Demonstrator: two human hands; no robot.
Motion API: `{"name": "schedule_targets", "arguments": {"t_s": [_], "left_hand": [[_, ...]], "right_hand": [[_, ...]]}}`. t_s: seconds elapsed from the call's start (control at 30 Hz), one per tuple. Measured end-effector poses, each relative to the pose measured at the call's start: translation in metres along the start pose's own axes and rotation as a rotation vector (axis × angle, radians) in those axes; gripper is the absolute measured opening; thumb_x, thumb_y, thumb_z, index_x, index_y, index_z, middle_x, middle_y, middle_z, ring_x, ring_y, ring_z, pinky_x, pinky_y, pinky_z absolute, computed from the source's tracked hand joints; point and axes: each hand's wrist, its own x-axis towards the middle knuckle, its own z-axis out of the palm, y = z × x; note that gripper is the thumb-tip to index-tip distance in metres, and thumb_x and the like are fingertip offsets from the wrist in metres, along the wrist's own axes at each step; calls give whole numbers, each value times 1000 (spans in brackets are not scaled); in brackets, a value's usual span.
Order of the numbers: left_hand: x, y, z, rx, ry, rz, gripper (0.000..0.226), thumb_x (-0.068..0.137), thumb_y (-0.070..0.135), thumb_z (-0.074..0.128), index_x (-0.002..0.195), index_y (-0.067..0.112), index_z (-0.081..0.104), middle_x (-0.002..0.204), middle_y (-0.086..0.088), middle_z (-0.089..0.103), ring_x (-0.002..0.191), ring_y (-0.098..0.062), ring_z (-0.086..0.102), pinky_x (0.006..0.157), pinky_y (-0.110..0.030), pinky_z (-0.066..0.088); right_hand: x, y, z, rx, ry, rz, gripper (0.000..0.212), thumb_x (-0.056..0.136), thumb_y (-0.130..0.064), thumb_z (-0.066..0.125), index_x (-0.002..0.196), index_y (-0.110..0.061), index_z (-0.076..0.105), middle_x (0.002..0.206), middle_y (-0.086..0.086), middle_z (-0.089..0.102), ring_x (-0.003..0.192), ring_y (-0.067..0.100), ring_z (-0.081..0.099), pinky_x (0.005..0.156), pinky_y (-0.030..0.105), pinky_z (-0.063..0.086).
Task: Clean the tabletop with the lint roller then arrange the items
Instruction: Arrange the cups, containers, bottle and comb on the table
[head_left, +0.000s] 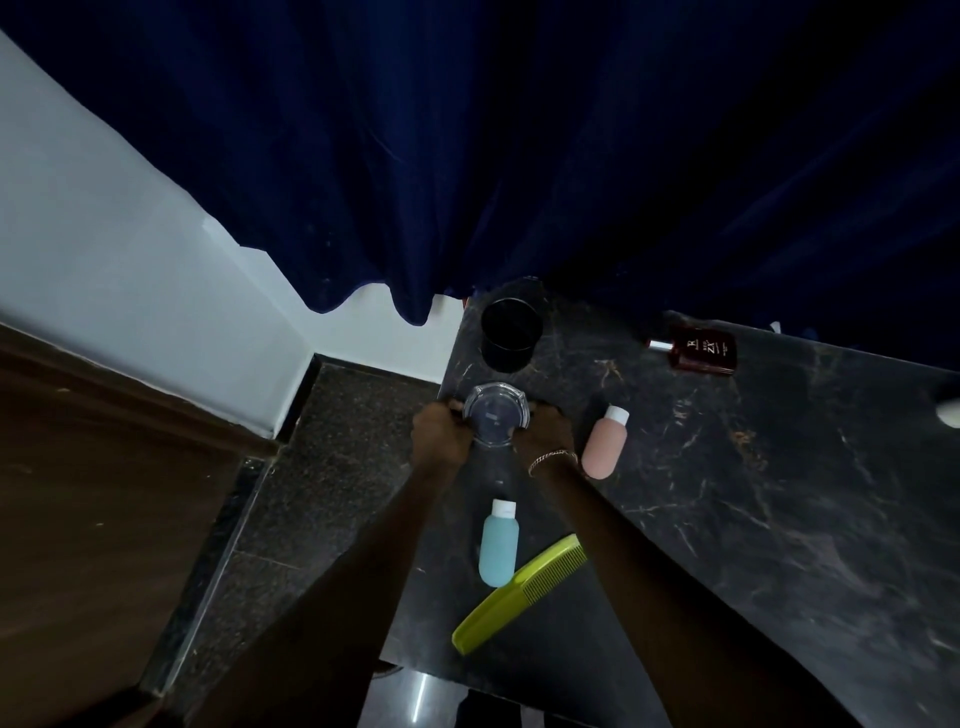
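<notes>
A clear round glass dish sits near the left edge of the dark marble tabletop. My left hand grips its left side and my right hand grips its right side. A pink bottle lies just right of my right wrist. A blue bottle lies between my forearms, with a green comb slanting below it. A black cup stands upright behind the dish. No lint roller can be made out.
A dark brown perfume bottle lies at the back of the table. A dark blue curtain hangs behind. A white object pokes in at the right edge. Dark floor tiles and a white wall lie to the left.
</notes>
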Motion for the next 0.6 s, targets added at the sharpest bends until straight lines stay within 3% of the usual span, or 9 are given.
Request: {"name": "schedule_targets", "arguments": {"t_s": [0.3,0.53,0.6], "left_hand": [[-5,3,-3,35,-3,26,19,84,9,69,99,3,79,97,-23,77,97,-39,73,88,-43,57],[-19,-4,-4,37,83,22,26,94,25,69,103,1,75,99,-21,76,95,-36,72,81,-35,52],[-24,-8,-5,52,97,46,28,95,28,69,106,3,75,98,-18,76,92,-35,71,79,-34,51]], "right_hand": [[2,6,-1,4,-26,-45,26,86,-11,66,109,-5,76,111,14,76,108,29,71,96,34,55],[-9,17,-8,44,39,-84,32,80,-19,74,110,-8,70,108,12,75,106,30,70,89,29,53],[-16,23,-14,58,50,-80,43,82,-22,76,122,-6,67,116,12,73,112,29,68,93,30,52]]}}
